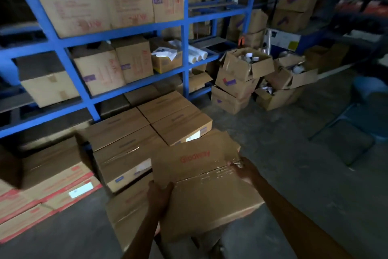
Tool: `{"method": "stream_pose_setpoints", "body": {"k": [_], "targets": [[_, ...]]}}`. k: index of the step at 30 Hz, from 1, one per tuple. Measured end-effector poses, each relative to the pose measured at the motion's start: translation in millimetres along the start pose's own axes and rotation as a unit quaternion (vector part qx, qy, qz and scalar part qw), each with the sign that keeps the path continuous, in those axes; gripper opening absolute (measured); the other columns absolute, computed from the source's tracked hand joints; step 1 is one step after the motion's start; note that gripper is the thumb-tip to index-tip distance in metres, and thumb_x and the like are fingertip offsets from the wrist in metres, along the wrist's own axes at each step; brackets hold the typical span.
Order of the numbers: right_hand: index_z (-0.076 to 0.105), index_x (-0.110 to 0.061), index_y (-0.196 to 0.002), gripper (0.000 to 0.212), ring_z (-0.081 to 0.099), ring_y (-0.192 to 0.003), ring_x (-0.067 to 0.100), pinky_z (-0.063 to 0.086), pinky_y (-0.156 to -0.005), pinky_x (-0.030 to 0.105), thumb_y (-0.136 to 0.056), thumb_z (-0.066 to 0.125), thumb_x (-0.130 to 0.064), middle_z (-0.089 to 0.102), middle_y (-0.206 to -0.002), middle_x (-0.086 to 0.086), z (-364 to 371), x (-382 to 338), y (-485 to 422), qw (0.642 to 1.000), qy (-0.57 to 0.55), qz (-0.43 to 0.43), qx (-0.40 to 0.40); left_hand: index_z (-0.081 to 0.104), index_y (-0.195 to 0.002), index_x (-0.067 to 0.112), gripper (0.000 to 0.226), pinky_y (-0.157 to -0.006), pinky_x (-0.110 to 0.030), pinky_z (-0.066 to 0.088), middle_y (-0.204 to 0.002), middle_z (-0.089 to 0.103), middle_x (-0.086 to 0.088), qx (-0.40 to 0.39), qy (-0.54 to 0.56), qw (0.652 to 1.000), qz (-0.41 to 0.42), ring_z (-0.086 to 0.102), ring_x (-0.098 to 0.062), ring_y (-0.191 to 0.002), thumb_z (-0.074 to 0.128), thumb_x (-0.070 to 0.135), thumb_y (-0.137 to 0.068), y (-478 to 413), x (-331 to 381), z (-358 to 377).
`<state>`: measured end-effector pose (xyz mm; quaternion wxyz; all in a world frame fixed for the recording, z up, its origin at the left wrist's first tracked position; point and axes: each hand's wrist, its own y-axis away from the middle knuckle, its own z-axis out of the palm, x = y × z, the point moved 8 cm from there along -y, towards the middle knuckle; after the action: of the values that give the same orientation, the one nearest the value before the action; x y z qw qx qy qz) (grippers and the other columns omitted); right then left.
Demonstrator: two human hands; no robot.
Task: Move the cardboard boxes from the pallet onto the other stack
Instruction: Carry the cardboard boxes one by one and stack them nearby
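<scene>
At six o'clock, nearest the camera, a cardboard box [207,191] is held tilted, with red lettering and a clear-taped seam across its top. Its left edge is gripped by the left hand [159,198], at seven o'clock: the thumb is laid on the top face and the fingers are kept close together, curled over the edge. Its right edge is gripped by the right hand [241,169], at four o'clock, with the fingers [235,164] pressed together and hooked onto the taped seam; the thumb cannot be made out. Partly under the held box, at seven o'clock, a lower box [126,214] is seen. Grey concrete floor [304,153] is spread to the right. Flattened red-striped cartons [48,193] are laid at nine o'clock. Just beyond the held box, towards twelve o'clock, a stack of sealed boxes [147,133] is set against a blue rack [184,49], whose shelves are filled with shelf cartons [92,2]. At two o'clock open cartons [245,70] are piled, and a blue chair [365,95] is seen at three o'clock.
</scene>
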<state>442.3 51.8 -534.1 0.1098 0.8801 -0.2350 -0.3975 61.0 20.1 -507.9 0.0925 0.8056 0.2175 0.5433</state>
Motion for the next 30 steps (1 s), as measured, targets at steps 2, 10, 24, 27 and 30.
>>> {"method": "stream_pose_setpoints", "body": {"k": [2, 10, 24, 27, 30], "targets": [[0.057, -0.019, -0.134, 0.078, 0.061, -0.117, 0.023, 0.048, -0.098, 0.033, -0.075, 0.062, -0.071, 0.065, -0.127, 0.004, -18.9, -5.3, -29.3, 1.0, 0.002, -0.003, -0.002, 0.047, -0.123, 0.0, 0.068, -0.092, -0.044, 0.048, -0.126, 0.058, -0.021, -0.001, -0.002, 1.0, -0.01, 0.056, -0.038, -0.113, 0.076, 0.041, -0.079, -26.6, 13.3, 35.5], [0.055, -0.02, -0.135, 0.059, 0.06, -0.118, 0.022, 0.045, -0.093, 0.025, -0.085, 0.068, -0.049, 0.063, -0.128, 0.003, -97.7, -22.1, -162.6, 1.0, 0.002, -0.009, -0.029, 0.045, -0.12, 0.001, 0.061, -0.086, -0.042, 0.051, -0.123, 0.06, -0.023, 0.016, -0.015, 0.998, -0.055, 0.059, -0.038, -0.109, 0.075, 0.037, -0.08, -102.1, 78.2, 152.6], [0.057, -0.021, -0.128, 0.064, 0.063, -0.111, 0.027, 0.047, -0.092, 0.033, -0.08, 0.062, -0.064, 0.067, -0.121, 0.003, -99.7, 7.3, -467.6, 0.99, 0.06, -0.05, -0.121, 0.043, -0.127, -0.003, 0.064, -0.088, -0.038, 0.045, -0.128, 0.056, -0.022, 0.063, -0.038, 0.984, -0.159, 0.056, -0.035, -0.115, 0.073, 0.033, -0.083, -270.6, 96.1, 333.1], [0.059, -0.023, -0.124, 0.062, 0.063, -0.111, 0.027, 0.046, -0.09, 0.03, -0.08, 0.062, -0.065, 0.068, -0.12, 0.003, -75.2, 15.8, -539.4, 0.986, 0.076, -0.063, -0.137, 0.047, -0.127, -0.002, 0.067, -0.089, -0.037, 0.044, -0.128, 0.057, -0.02, 0.099, -0.048, 0.977, -0.181, 0.056, -0.034, -0.117, 0.075, 0.039, -0.081, -327.0, 81.5, 364.0], [0.058, -0.022, -0.13, 0.066, 0.059, -0.119, 0.028, 0.044, -0.098, 0.032, -0.082, 0.06, -0.066, 0.064, -0.128, 0.004, -48.9, 22.9, -591.3, 0.982, 0.085, -0.081, -0.146, 0.05, -0.125, 0.002, 0.073, -0.086, -0.036, 0.046, -0.124, 0.06, -0.015, 0.117, -0.036, 0.973, -0.194, 0.059, -0.032, -0.113, 0.077, 0.048, -0.075, -372.0, 55.3, 382.3]]}}
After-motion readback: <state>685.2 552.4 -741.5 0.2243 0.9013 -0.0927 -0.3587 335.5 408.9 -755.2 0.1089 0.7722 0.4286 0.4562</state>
